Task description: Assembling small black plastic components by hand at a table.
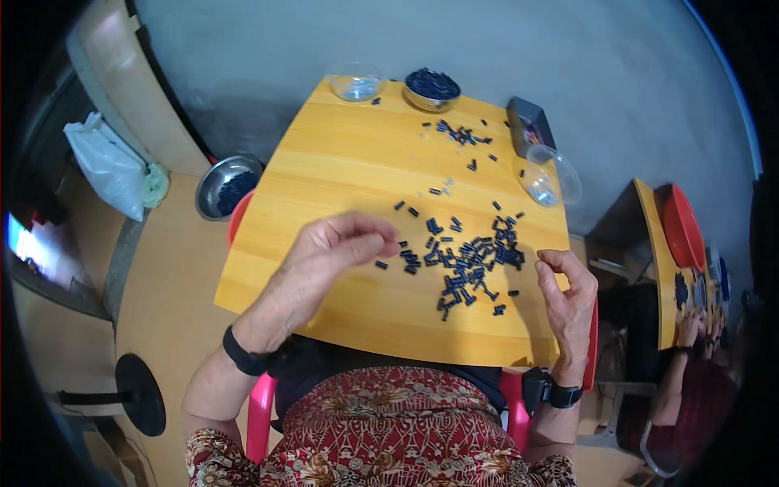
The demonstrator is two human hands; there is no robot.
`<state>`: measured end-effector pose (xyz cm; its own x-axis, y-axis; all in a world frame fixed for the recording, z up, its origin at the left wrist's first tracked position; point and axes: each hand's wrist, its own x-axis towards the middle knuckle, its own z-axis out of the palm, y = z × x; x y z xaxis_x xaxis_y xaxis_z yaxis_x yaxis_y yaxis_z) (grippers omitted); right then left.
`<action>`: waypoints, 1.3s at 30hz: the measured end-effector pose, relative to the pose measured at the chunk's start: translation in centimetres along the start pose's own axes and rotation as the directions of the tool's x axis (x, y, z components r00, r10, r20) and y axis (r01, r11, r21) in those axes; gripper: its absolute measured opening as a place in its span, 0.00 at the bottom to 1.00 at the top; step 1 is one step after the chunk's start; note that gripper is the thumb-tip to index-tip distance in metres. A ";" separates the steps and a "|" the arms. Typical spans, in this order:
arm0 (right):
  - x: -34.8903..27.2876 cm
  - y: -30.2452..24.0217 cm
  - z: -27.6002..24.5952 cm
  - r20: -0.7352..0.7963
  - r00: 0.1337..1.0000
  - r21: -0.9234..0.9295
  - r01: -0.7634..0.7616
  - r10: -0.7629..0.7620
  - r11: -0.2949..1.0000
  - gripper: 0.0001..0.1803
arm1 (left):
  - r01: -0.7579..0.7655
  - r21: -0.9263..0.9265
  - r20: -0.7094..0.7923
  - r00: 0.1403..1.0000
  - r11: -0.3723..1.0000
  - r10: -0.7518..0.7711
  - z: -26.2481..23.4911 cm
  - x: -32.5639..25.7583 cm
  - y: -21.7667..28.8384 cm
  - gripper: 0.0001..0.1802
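A scatter of small dark blue-black pieces lies on the yellow wooden table. My left hand hovers over the table just left of the scatter, fingers curled with the tips pinched together; whether a piece sits between them is too small to tell. My right hand rests at the table's right edge beside the scatter, fingers loosely curled, nothing seen in it. A smaller group of the same pieces lies farther back.
At the far edge stand a clear glass bowl and a metal bowl full of dark pieces. A dark box and a clear bowl sit at the right. A metal bowl rests on a red stool at left. Another person works at a table on the right.
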<state>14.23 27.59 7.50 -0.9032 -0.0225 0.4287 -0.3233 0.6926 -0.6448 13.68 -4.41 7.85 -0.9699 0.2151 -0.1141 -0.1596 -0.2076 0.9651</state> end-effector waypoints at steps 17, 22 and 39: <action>-1.9 3.4 1.4 0.269 0.963 -0.121 0.016 0.018 0.993 0.06 | 0.086 0.110 0.178 0.978 0.990 -0.105 3.9 -0.7 -5.1 0.13; -1.4 -1.2 1.6 0.222 0.971 0.142 0.053 -0.084 0.988 0.07 | 0.044 0.111 0.208 0.976 0.993 -0.066 4.4 -0.8 -5.4 0.12; -1.2 -5.3 7.0 0.179 0.884 0.237 0.388 -0.433 0.891 0.14 | -0.026 0.016 0.110 0.994 1.000 0.024 4.2 -0.9 -6.2 0.11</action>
<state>15.06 18.90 5.95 -0.7088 -0.4483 0.5447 -0.7053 0.4369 -0.5582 16.35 0.72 3.00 -0.9474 0.3133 -0.0647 -0.1318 -0.1977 0.9714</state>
